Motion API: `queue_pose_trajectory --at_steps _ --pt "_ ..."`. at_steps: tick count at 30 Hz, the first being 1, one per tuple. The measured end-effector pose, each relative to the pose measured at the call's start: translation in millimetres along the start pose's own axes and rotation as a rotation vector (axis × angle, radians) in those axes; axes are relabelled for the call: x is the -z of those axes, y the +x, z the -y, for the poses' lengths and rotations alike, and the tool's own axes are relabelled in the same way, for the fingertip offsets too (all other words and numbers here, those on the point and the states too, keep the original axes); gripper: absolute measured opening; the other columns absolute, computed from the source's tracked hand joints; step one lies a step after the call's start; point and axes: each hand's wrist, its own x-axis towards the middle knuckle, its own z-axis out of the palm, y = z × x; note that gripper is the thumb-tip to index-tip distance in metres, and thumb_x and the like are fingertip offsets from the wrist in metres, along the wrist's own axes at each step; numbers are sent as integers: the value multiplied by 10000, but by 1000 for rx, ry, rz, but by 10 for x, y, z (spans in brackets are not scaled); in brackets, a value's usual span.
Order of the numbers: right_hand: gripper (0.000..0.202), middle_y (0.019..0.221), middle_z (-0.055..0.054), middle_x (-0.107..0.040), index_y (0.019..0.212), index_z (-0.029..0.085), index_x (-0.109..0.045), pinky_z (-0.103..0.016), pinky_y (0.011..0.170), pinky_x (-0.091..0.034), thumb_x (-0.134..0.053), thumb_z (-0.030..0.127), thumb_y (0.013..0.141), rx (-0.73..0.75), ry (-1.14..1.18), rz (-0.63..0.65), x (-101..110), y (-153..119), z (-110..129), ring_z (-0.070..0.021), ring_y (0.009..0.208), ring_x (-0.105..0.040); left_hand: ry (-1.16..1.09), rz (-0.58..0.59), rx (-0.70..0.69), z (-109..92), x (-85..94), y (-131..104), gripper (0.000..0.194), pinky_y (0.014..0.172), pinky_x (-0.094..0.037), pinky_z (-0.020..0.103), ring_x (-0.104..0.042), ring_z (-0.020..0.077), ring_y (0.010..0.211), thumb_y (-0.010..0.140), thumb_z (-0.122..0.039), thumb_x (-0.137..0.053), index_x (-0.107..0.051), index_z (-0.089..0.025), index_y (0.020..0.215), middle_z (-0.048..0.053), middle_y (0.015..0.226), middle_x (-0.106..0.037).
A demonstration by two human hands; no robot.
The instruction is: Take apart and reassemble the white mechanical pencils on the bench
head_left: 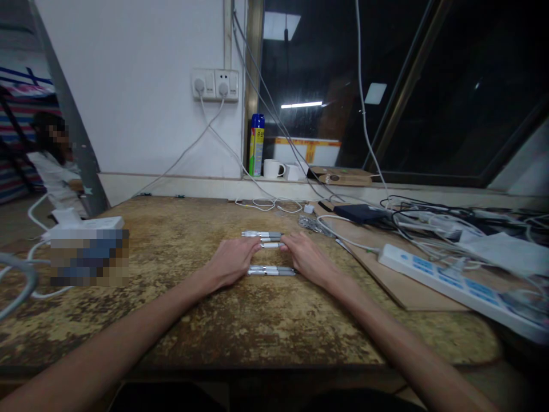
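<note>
Between my two hands is a white and silver pen (270, 245), pinched at its left end by my left hand (231, 260) and at its right end by my right hand (307, 257). Both hands are closed, with fingers partly hidden behind the knuckles. Just beyond that pen, more pens (262, 234) with clear and grey parts lie side by side on the worn wooden table (240, 326). Closer to me, another small group of pens (272, 270) lies crosswise, its ends near both hands.
At right, a white power strip (433, 286) and tangled cables lie on and around a brown board (407, 280). Another power strip (94, 226) sits at left beside a blurred-out patch. A spray can (257, 146) and white mug (273, 169) stand on the ledge. A person (58, 171) is far left.
</note>
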Motion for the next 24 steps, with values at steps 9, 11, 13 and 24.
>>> queue_pose_trajectory --at_steps 9,11,13,24 --pt "222 1035 -115 -665 1019 186 -602 -402 902 -435 -406 285 1052 13 6 -5 -32 3 -6 -259 972 -578 -109 19 14 131 -50 -4 413 776 -497 360 -691 262 877 1076 -392 -279 -656 -223 1087 79 985 -742" --pt "232 1053 -102 -662 1036 201 -599 -410 919 -436 -420 347 1052 -2 75 -19 -34 4 2 -257 994 -574 -157 -5 5 146 -60 -9 403 827 -501 365 -686 256 926 1076 -377 -288 -662 -226 1061 73 1029 -744" --pt "261 1022 -86 -654 1011 210 -600 -402 919 -440 -399 370 1058 -25 175 -31 -34 6 16 -246 988 -568 -200 -21 1 152 -69 -11 398 868 -500 371 -679 252 967 1074 -368 -297 -669 -225 1065 75 1087 -740" --pt "221 1019 -60 -685 1073 198 -622 -339 881 -466 -557 394 993 -102 634 -51 -12 202 -54 -209 953 -619 -446 -41 90 151 -6 34 416 760 -445 313 -641 218 831 1067 -414 -353 -687 -205 931 32 886 -720"
